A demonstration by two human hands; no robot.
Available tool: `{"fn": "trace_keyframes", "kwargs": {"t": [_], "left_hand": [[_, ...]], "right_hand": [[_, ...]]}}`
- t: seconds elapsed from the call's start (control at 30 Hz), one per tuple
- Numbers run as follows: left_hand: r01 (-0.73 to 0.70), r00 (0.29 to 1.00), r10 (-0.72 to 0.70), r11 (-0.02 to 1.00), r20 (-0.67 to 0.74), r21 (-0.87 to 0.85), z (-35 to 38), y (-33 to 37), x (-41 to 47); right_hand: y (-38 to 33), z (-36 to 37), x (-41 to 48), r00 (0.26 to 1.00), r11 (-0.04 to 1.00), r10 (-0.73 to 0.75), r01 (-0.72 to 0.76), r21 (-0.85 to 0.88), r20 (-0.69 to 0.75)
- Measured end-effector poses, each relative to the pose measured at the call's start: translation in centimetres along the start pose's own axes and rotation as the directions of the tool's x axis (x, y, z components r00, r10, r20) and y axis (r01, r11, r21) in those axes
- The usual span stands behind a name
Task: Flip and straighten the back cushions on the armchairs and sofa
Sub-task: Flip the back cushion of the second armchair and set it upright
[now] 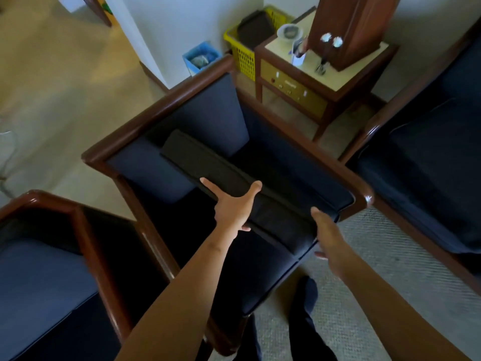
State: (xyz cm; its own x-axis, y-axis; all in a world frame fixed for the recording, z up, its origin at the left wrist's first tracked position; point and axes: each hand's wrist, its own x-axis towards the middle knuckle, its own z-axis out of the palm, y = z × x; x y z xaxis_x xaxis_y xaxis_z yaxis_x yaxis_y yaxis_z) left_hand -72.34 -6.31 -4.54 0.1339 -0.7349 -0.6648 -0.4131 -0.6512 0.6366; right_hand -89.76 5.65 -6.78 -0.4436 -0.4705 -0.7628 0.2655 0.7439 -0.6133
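Two bare hands reach down over a dark back cushion (234,178) lifted above the middle armchair (166,105). The left hand (234,207) grasps the cushion's near long edge, thumb and forefinger spread on top, the other fingers curled beneath. The right hand (329,238) lies against the cushion's near end at about 4 o'clock from the left hand, fingers extended and loose; whether it grips cannot be told.

The cushion runs slantwise from 10 o'clock to 4 o'clock across the chair, its far end tipped toward the blue padded backrest (208,113), its near end over the seat's front edge. Below it the navy seat cushion (260,264) shows at 6 o'clock.

A second armchair (52,269) stands just beside at 8 o'clock, and another dark blue seat (429,162) at 3 o'clock. At 1 o'clock is a small wooden table (325,82) carrying a tall brown wooden box (348,27) and a cup (287,33). Behind it, at 12 o'clock, a yellow basket (243,57) and a blue bin (200,57) stand by the white wall.
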Motion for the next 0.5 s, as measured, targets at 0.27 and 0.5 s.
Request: {"fn": "trace_keyframes", "kwargs": {"t": [0.27,0.5], "left_hand": [[-0.131,0.989,0.144,0.822,0.019,0.554,1.9,5.6,1.4],[-0.355,0.886,0.402,0.266,0.232,0.896,-2.8,8.1,4.6]], "right_hand": [[-5.4,1.5,-2.0,0.792,0.071,-0.484,0.459,-0.886,0.371],[-7.6,2.0,-0.5,0.785,-0.092,-0.450,0.434,-0.896,0.427]]}}
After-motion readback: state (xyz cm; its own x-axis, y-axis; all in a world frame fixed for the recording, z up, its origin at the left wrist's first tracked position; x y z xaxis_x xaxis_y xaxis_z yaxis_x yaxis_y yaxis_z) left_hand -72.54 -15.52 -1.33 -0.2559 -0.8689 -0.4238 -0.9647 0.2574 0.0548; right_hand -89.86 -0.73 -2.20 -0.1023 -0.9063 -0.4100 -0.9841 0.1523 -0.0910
